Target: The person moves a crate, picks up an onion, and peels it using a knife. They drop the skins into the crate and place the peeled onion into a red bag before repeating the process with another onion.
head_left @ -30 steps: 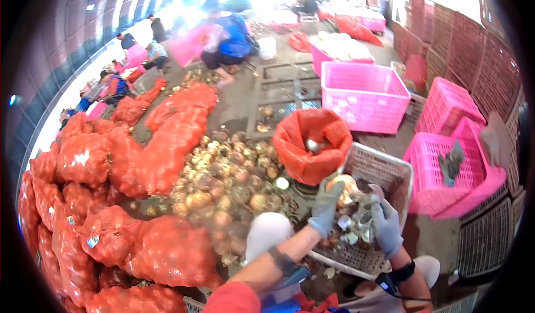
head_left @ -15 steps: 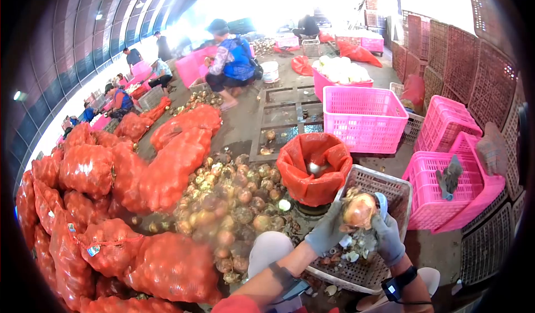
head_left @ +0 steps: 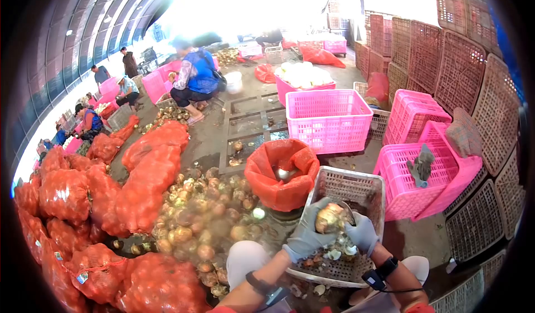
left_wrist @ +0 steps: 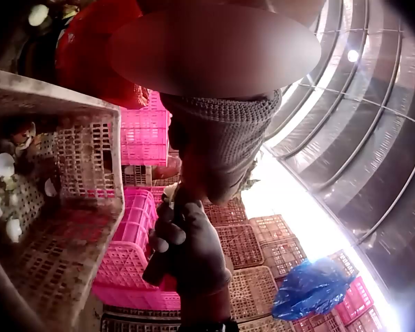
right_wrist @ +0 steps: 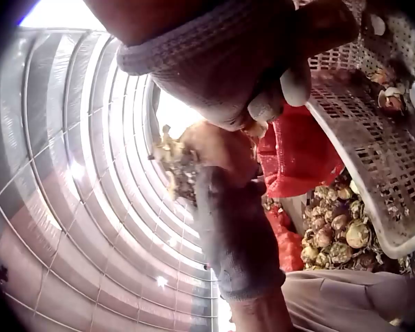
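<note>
In the head view my gloved left hand (head_left: 306,236) grips a large onion (head_left: 330,218) over the grey-white crate (head_left: 380,201). Dry roots (right_wrist: 173,166) hang from one end of that onion in the right wrist view. My gloved right hand (head_left: 362,234) is close against the onion's right side. Its fingers curl round the brown handle (right_wrist: 328,28) of a knife, whose blade is mostly hidden. Onion skins and pale scraps (head_left: 334,253) lie in the crate beneath both hands.
A red mesh bag (head_left: 281,193) stands open behind the crate. Loose onions (head_left: 195,218) are heaped to its left, beside full red sacks (head_left: 150,179). Pink crates (head_left: 329,123) stand behind and to the right, one with a grey glove (head_left: 422,166) on it. Other people crouch farther off.
The head view has swung right, so the scene sits farther left. The onion remains in my left hand, now showing a paler, rougher side. My right hand stays close to it.
</note>
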### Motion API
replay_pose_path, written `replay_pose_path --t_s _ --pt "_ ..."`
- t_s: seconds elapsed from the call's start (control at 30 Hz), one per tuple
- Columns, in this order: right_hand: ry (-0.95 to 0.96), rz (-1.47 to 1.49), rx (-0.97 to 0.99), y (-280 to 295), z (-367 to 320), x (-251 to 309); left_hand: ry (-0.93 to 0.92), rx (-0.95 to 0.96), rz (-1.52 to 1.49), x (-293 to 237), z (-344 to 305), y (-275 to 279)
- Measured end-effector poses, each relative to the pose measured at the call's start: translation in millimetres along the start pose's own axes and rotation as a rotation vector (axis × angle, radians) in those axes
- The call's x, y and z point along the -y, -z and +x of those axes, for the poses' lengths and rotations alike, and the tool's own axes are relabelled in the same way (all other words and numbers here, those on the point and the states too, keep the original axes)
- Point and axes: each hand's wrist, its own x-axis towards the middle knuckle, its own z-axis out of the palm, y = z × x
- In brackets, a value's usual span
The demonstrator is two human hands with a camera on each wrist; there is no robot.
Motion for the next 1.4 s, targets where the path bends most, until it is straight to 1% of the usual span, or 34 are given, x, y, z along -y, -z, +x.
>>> replay_pose_path --t_s 0.03,0.07,0.1,0.17,0.23,0.3,0.37,0.4,0.43,0.5,0.53,0.57,0.6,0.63,0.67,0.7,0.73,0.77,0.8,0.83,0.9,0.93,0.97,1.03,1.1,1.13,1.17,1.3,1.33,1.37,1.4 --pt "-0.005 -0.009 -0.003 3 1 7 -0.001 0.0 -0.011 18 2 -3" --pt "0.026 0.075 0.021 9 0 17 0.097 -0.075 -0.292 40 0 -7" --pt "0.047 0.157 0.045 15 -3 27 0.205 -0.145 -0.578 50 -6 -12" --pt "0.132 0.275 0.056 30 -16 68 0.196 -0.074 -0.403 25 -2 8" --pt "-0.01 0.757 0.201 38 -26 86 0.201 -0.074 -0.37 13 -2 9" --pt "-0.019 0.715 0.256 54 -31 96 0.33 -0.084 -0.433 25 -7 3" --pt "-0.092 0.764 0.266 57 -23 81 0.567 -0.104 -0.822 15 -7 6" --pt "-0.184 0.867 0.254 51 -15 65 0.687 -0.017 -0.936 29 -7 11" --pt "-0.327 0.949 0.285 46 -10 34 0.715 0.022 -1.032 33 -10 14" --pt "-0.678 1.319 0.269 21 -16 26 0.83 -0.107 -1.244 14 -10 10" --pt "-0.581 1.335 0.298 -12 -23 -24 0.838 -0.101 -1.25 18 -11 10" --pt "-0.751 1.121 0.35 -17 -38 -32 0.86 -0.095 -1.389 25 -12 10" --pt "-0.527 1.01 0.441 -32 -50 -57 0.878 -0.097 -1.529 31 -13 11" --pt "-0.306 0.896 0.532 -45 -57 -78 0.88 -0.112 -1.536 26 -11 10" --pt "-0.336 0.9 0.503 -27 -62 -40 0.751 0.01 -1.494 15 -6 10" --pt "-0.592 1.183 0.401 0 -57 16 0.626 0.132 -1.444 10 -5 10" --pt "-0.46 1.028 0.376 15 -52 29 0.64 0.142 -1.372 13 -9 10" --pt "-0.327 0.871 0.343 28 -50 37 0.65 0.147 -1.375 12 -11 10" --pt "-0.214 0.686 0.24 37 -51 53 0.655 0.159 -1.314 9 -10 10" --pt "-0.217 0.685 0.23 36 -49 50 0.655 0.17 -1.252 7 -8 8" --pt "0.431 -0.205 -0.038 34 -44 43 0.638 0.186 -1.239 5 -5 3" --pt "0.368 -0.36 -0.006 34 -45 42 0.618 0.209 -1.212 3 -6 3" --pt "0.361 -0.359 -0.007 32 -44 40 0.6 0.23 -1.186 0 -6 2" --pt "0.446 -0.324 -0.063 29 -42 35 0.601 0.254 -1.206 1 -8 -1" --pt "0.421 -0.365 -0.039 31 -41 37 0.617 0.263 -1.046 8 -9 -2" --pt "0.41 -0.383 -0.022 30 -41 37 0.664 0.24 -1.047 10 -9 -2" --pt "0.397 -0.4 -0.005 29 -43 35 0.666 0.243 -1.047 10 -10 -2" --pt "0.394 -0.434 -0.026 26 -43 32 0.593 0.223 -0.876 14 -10 -11" --pt "0.383 -0.48 -0.024 25 -43 30 0.571 0.206 -0.807 15 -10 -13" --pt "0.371 -0.526 -0.02 23 -42 28 0.57 0.206 -0.809 5 -6 -10" --pt "0.37 -0.529 -0.021 20 -39 23 0.52 0.294 -0.679 -12 0 -6"
